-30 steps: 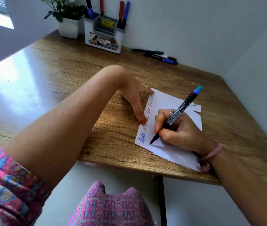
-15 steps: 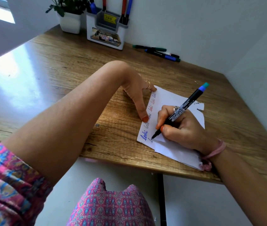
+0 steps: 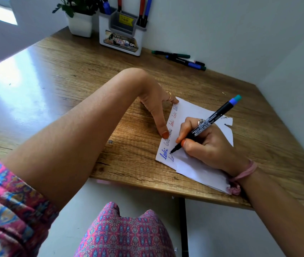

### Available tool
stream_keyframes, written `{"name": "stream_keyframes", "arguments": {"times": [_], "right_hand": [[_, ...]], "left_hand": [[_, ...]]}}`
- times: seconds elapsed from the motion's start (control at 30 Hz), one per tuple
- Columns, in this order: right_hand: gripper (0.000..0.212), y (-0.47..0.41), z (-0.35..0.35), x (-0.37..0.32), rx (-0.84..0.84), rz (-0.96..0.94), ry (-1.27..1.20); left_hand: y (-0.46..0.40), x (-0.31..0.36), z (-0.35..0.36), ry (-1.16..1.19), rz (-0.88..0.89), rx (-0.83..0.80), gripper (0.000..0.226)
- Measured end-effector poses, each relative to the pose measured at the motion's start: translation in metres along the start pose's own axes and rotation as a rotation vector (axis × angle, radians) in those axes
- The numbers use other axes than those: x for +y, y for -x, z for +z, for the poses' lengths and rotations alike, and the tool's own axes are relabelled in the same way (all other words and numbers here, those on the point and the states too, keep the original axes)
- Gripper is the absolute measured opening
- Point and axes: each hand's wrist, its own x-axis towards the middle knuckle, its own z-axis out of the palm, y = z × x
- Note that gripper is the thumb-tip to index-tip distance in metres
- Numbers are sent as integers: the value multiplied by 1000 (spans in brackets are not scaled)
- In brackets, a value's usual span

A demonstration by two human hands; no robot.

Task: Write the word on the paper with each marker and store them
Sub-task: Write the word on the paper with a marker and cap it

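Marker tip on the paper, left hand pinning the sheet

Paper [image 3: 193,112] lies on the desk [image 3: 73,80] near its front edge, a white sheet with a torn far corner. Down its left edge runs a column of the word "loki", written in red farther up and in blue nearest the front. Beside the blue word, a few fresh dark strokes begin a second column.

The right hand [image 3: 205,143] is curled round a marker [image 3: 205,125], pinching the black barrel between thumb and fingers low down near the point. The marker tilts up and away to the right, its blue and teal end in the air, its tip touching the paper just right of the blue word. The heel of this hand rests on the sheet. A pink band sits on the wrist.

The left hand [image 3: 156,106] is spread flat, fingers straight. One fingertip presses at the paper's left edge about halfway down the column, another at the sheet's far left corner. A ring shows on one finger.

At the back of the desk, against the wall, stands a white holder [image 3: 121,37] with several markers upright in it, red and blue among them. A potted plant [image 3: 78,21] stands just left of it. To the right of the holder, loose markers [image 3: 180,59] lie on the desk near the wall, well apart from the paper.
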Motion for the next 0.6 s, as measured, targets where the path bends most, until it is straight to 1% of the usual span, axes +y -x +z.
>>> {"name": "stream_keyframes", "arguments": {"times": [0.1, 0.27, 0.6], "right_hand": [[6, 1, -1, 0, -22, -7, -8], [6, 0, -1, 2, 14, 6, -12], [5, 0, -1, 3, 23, 1, -14]], "left_hand": [[0, 0, 0, -4, -2, 1, 121], [-1, -1, 0, -12, 0, -1, 122], [-3, -1, 0, -10, 2, -3, 121]]}}
